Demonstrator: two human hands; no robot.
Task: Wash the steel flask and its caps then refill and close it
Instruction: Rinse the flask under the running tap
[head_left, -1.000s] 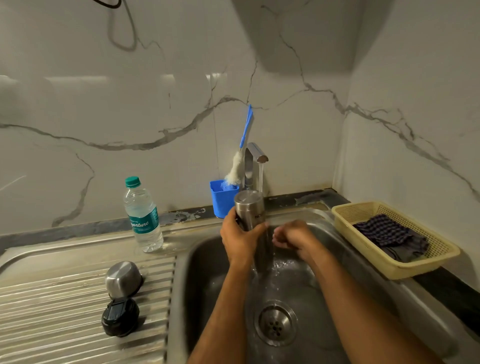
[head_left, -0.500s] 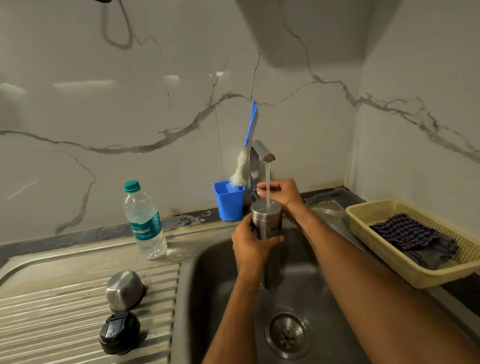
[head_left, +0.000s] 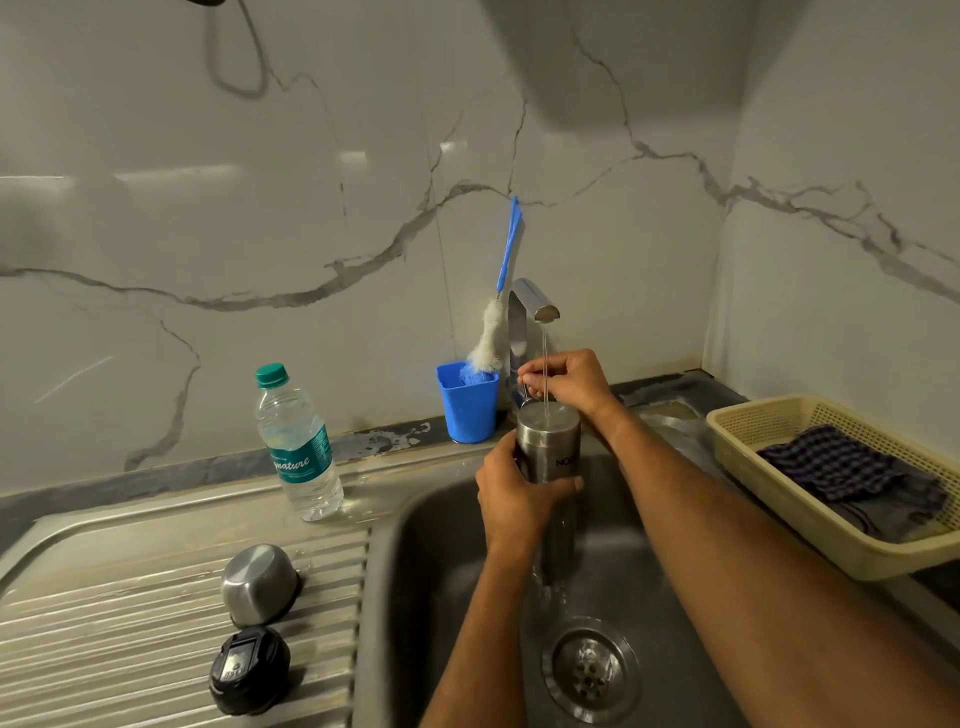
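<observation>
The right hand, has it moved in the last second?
Yes. The right hand has left the flask's side in the sink and gone up and back to the tap's handle.

Steel flask (head_left: 549, 447) upright over sink, open mouth under thin water stream. Steel cap (head_left: 258, 584) and black cap (head_left: 248, 669) on drainboard.

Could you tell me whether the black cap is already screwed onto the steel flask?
No, the black cap lies on the draining board, apart from the steel flask under the tap.
</observation>
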